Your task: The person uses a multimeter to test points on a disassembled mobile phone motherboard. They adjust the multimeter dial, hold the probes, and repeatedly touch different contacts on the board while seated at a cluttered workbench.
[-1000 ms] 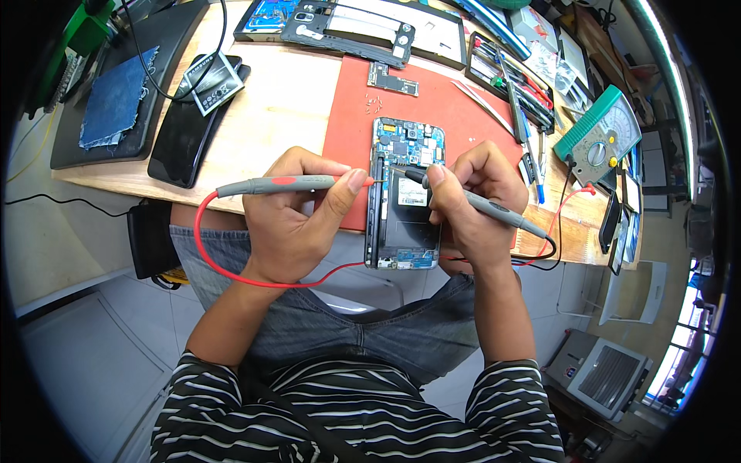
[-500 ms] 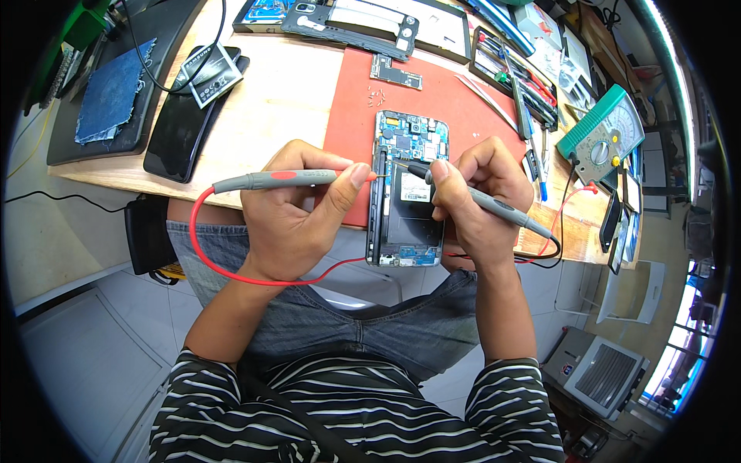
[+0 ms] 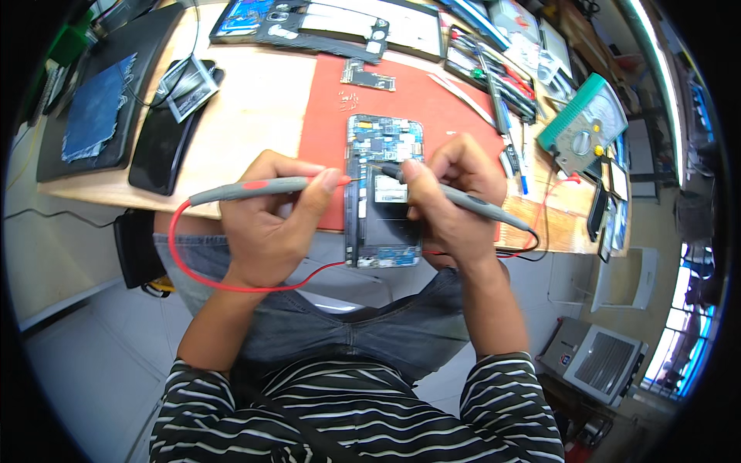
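Observation:
An opened smartphone (image 3: 385, 143), its circuit board and black battery (image 3: 395, 225) exposed, lies partly on a red mat (image 3: 328, 100) and reaches over the table's near edge. My left hand (image 3: 270, 224) pinches a grey test probe with a red band (image 3: 262, 186), its tip at the phone's left side. In my right hand (image 3: 459, 201) is a grey test probe with a black tip (image 3: 478, 205), pointing left over the board just above the battery. Whether either tip touches metal is too small to tell. A red lead (image 3: 181, 251) loops from the left probe under my wrist.
A green analog multimeter (image 3: 584, 127) stands at the right. Beyond the phone lie tiny screws (image 3: 348, 100), a loose circuit board (image 3: 369, 77) and a phone frame (image 3: 320, 37). Tweezers (image 3: 463, 99) and a tool tray (image 3: 494, 69) are farther right; a black phone (image 3: 162, 150) lies left.
The whole view has shifted, so the table, phone and hands appear farther left. Both hands keep their grip on the probes, with the tips at nearly the same places on the phone.

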`<state>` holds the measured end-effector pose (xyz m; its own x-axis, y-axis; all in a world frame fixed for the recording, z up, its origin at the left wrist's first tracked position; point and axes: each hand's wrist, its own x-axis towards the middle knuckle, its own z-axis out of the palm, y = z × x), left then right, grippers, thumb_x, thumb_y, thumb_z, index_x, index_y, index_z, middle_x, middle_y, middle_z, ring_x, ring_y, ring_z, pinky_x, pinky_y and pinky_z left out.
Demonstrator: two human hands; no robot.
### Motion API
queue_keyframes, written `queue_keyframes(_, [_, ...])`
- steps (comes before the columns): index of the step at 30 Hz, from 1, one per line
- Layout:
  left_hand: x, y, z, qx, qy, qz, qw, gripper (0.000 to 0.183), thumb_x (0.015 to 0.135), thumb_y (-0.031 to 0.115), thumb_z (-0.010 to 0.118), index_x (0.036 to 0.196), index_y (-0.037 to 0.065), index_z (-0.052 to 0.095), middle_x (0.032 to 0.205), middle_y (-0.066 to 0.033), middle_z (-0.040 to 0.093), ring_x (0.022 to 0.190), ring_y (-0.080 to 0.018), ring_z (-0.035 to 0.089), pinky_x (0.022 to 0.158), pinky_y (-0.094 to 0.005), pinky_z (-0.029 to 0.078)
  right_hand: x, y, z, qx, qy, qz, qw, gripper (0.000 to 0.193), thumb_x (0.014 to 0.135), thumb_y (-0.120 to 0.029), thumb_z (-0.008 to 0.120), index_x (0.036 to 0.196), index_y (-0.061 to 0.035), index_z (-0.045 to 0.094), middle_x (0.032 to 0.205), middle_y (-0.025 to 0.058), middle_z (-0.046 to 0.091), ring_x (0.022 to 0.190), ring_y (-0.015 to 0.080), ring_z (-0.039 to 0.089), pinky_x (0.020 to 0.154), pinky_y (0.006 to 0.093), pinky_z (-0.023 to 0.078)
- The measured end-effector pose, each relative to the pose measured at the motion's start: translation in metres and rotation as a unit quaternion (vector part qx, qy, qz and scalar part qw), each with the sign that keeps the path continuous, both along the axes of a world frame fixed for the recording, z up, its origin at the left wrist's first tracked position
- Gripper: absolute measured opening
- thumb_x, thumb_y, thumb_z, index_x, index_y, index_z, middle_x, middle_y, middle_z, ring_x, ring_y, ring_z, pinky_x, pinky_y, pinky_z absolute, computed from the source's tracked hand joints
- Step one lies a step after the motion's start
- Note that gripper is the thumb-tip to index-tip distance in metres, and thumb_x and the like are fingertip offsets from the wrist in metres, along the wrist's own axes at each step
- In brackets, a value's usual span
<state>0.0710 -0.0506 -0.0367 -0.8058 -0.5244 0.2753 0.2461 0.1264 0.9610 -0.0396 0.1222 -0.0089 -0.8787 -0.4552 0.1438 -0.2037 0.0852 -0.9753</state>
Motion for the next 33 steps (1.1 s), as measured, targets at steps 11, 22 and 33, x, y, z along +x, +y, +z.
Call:
queue_keyframes(11, [0.0012, 0.0038, 0.0034, 0.038, 0.013, -0.024, 0.999, 0.009, 0.096, 0.0, 0.07, 0.098, -0.001, 0.062, 0.089, -0.0062, 0.066, 0.079, -0.0075, 0.063, 0.07, -0.0201, 0.05, -0.0023, -0.0003, -0.0003, -0.023, 0.023, 0.025, 0.999, 0.026, 0.087, -0.006, 0.077, 0.076, -0.0057, 0.054, 0.061, -0.0059, 0.052, 0.055, -0.0027, 0.047, 0.046, 0.0181, 0.036])
queue_keyframes(22, [0.001, 0.003, 0.0031, 0.025, 0.005, -0.013, 1.0, 0.01, 0.095, 0.001, 0.071, 0.098, -0.002, 0.062, 0.084, -0.0037, 0.066, 0.071, -0.0003, 0.057, 0.058, -0.0136, 0.042, -0.0029, 0.0007, -0.0003, -0.006, 0.029, 0.023, 0.999, 0.025, 0.087, -0.006, 0.077, 0.077, -0.0054, 0.054, 0.061, -0.005, 0.052, 0.054, -0.002, 0.048, 0.046, 0.0185, 0.037])
queue_keyframes(33, [-0.0003, 0.0045, 0.0021, 0.029, 0.014, -0.008, 0.999, 0.01, 0.096, 0.002, 0.072, 0.097, -0.002, 0.062, 0.084, -0.0044, 0.068, 0.068, 0.0002, 0.055, 0.055, -0.0137, 0.04, -0.0032, 0.0002, -0.0004, -0.009, 0.027, 0.025, 0.999, 0.026, 0.087, -0.006, 0.077, 0.076, -0.0054, 0.054, 0.06, -0.0052, 0.051, 0.053, -0.0022, 0.047, 0.045, 0.0183, 0.036])
